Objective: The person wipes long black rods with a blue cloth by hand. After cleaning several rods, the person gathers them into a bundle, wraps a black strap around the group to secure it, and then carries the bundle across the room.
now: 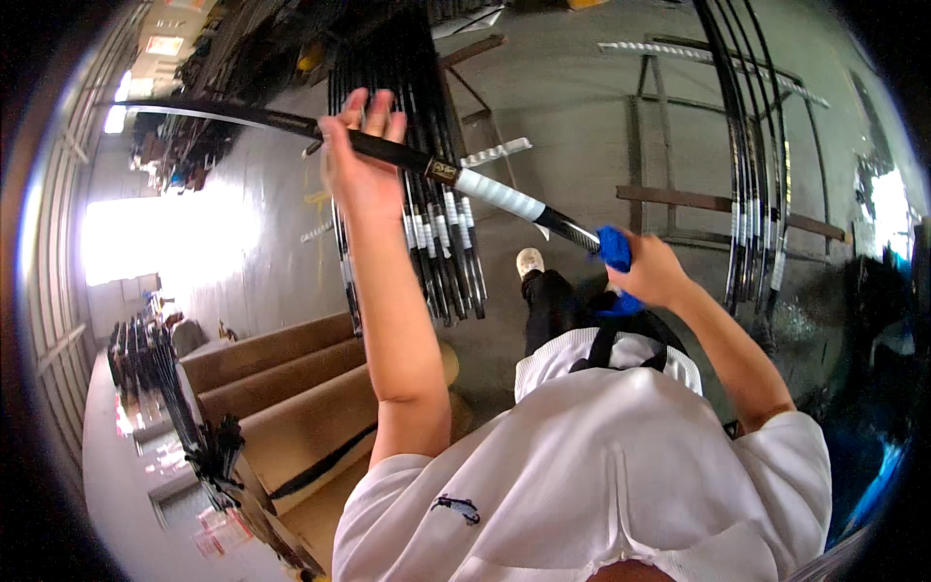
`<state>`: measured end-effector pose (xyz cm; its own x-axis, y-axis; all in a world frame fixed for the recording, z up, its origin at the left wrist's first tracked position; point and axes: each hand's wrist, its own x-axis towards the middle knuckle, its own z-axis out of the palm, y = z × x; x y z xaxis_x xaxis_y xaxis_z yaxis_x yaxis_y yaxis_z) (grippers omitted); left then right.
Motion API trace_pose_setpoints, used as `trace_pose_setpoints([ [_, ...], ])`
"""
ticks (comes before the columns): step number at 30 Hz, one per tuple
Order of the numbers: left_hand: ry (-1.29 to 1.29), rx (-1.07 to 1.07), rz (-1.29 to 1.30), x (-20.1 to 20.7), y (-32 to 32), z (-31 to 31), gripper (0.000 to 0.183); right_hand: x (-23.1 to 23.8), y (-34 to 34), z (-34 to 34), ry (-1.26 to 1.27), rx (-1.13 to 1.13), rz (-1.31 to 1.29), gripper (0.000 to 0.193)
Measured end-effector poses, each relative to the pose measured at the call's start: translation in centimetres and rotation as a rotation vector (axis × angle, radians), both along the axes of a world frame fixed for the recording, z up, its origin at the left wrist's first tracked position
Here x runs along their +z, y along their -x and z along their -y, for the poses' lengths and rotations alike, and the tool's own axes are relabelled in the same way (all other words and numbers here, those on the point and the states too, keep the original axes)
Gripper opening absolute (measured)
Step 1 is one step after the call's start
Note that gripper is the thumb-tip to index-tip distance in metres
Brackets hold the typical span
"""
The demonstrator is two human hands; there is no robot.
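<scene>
We read no words: gold-and-dark band (pixel 443 171) on long black tapered pole (pixel 407 159) too small; dark bird-like emblem (pixel 456 508) on white short-sleeved shirt (pixel 582 446).

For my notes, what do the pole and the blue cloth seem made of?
Pole: glossy black coating over what may be carbon fibre or metal; bright streaks show its shine. Blue cloth: probably soft, matte fabric, judging by its bunched folds in the right hand.

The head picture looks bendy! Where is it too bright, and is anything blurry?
Head view: straight edges bow toward the rim, corners go black; a glaring white patch at left hides detail; the raised bare left hand looks slightly blurred.
</scene>
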<state>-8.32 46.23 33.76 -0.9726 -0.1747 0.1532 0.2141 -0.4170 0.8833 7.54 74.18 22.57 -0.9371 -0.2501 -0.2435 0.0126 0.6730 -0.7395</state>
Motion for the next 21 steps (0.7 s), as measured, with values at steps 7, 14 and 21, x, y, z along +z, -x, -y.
trace_pose_setpoints([
  [7,0.007,0.034,0.179,-6.6,-5.1,-3.1,0.031,0.4,1.2,6.8,0.283,0.106,0.115,0.044],
  [14,0.677,0.318,0.585,-13.3,-0.1,11.1,0.02,-8.7,-2.7,4.4,-0.072,0.03,0.287,0.055],
  [21,1.626,0.304,0.561,-31.9,-2.4,15.5,0.042,-8.8,0.4,4.9,-0.069,-0.256,0.301,0.047],
])
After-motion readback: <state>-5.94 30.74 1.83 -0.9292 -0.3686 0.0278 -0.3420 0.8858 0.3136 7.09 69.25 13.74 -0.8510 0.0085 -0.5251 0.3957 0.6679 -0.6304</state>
